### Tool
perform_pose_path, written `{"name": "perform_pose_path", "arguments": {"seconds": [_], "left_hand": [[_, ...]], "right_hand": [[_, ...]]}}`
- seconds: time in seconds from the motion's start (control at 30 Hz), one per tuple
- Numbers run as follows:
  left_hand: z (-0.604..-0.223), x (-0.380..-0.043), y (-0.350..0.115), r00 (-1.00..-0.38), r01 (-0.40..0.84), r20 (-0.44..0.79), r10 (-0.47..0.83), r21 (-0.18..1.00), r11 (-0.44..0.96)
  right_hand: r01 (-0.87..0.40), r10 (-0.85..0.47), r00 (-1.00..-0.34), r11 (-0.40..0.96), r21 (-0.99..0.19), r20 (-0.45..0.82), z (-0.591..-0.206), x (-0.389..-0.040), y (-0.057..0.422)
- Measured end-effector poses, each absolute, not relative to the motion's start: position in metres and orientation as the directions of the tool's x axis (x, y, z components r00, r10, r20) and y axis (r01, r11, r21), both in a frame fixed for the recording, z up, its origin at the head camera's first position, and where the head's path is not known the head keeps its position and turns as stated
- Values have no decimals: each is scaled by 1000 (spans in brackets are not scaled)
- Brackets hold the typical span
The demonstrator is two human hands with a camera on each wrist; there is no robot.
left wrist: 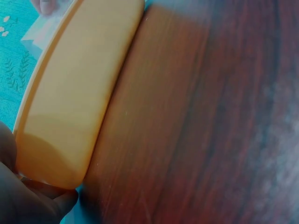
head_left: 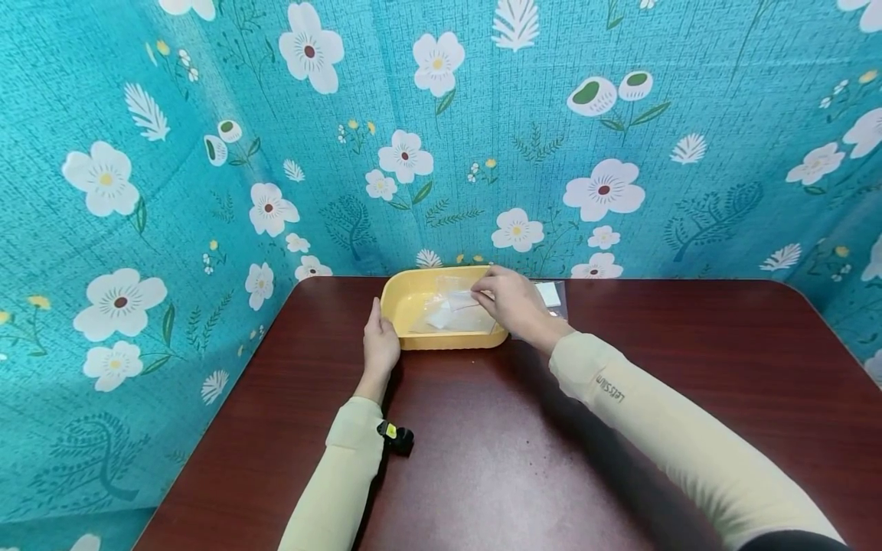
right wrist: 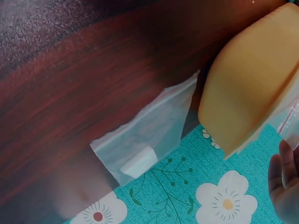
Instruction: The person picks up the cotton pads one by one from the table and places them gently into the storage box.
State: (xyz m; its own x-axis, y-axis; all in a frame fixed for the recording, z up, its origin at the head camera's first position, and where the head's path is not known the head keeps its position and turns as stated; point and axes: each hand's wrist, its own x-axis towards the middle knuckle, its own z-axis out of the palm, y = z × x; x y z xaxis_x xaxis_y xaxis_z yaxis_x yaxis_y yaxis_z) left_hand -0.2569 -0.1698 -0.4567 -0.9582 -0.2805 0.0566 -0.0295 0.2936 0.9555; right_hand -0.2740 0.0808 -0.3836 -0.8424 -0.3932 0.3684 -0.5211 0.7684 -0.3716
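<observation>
A yellow plastic tray (head_left: 448, 342) stands at the far edge of the table. My left hand (head_left: 381, 348) grips its left end; in the left wrist view, fingers (left wrist: 65, 201) curl round the corner. Above the tray's right part, my right hand (head_left: 511, 301) pinches a clear zip bag (head_left: 463, 299) that shows something white. Another clear bag with a white piece (head_left: 438, 317) lies inside the tray. Just right of the tray, partly behind my right hand, a further zip bag (right wrist: 163, 128) rests on the table with a white rectangular piece (right wrist: 140, 162) in it.
The dark red-brown wooden table (head_left: 455, 444) spreads out in front of the tray. Behind and at the left hangs a turquoise flowered cloth (head_left: 468, 138). A small black device (head_left: 396, 438) is strapped to my left wrist.
</observation>
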Motion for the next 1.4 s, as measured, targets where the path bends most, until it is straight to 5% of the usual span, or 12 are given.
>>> {"name": "perform_pose_path", "arguments": {"seconds": [0.37, 0.83, 1.03, 1.4], "left_hand": [[-457, -257, -171, -958, -35, 54, -280, 952, 303], [-459, -256, -171, -957, -46, 48, -285, 948, 315], [-457, -257, -171, -959, -13, 78, -271, 947, 320], [-457, -255, -170, -960, -15, 73, -272, 951, 308]], "right_hand": [[-560, -427, -811, 766, -317, 400, -406, -274, 83], [-414, -277, -890, 825, -386, 362, -404, -275, 129], [-273, -170, -944, 884, -380, 284, -418, -280, 170], [-194, -191, -981, 924, -330, 41, -442, -275, 210]]}}
